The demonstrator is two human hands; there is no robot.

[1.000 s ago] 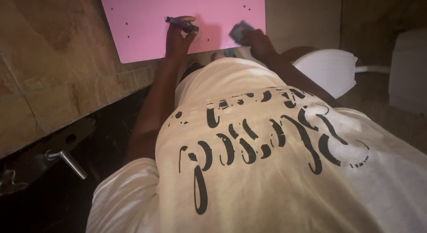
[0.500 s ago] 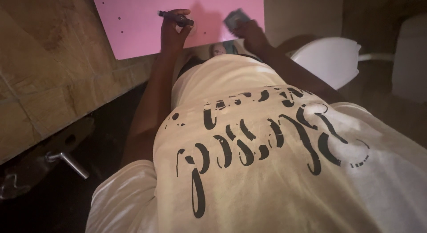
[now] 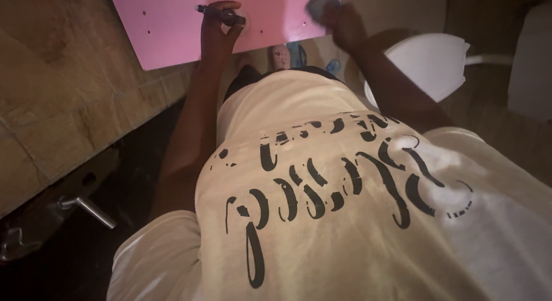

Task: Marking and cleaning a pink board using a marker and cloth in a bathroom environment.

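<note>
Wood-grain flooring carries a pink board [image 3: 172, 31] dotted with small holes. Near the board's lower edge, the left hand [image 3: 218, 31] grips a dark marker [image 3: 217, 13], its long axis running left-right. At the board's lower right corner, the right hand [image 3: 345, 22] clutches a blurred grey-blue object [image 3: 321, 2].

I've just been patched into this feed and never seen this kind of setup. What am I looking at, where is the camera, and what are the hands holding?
There is no machine here: a person works with bare hands, and the one camera sits on their head, looking down past their pale printed shirt. At the top lies a pink sheet marked with small dark dots, resting on a wooden surface. The left hand holds a dark marker against the sheet. The right hand grips a small bluish-grey object over the sheet's right edge; it is too blurred to identify. A white rounded object sits to the right.
</note>
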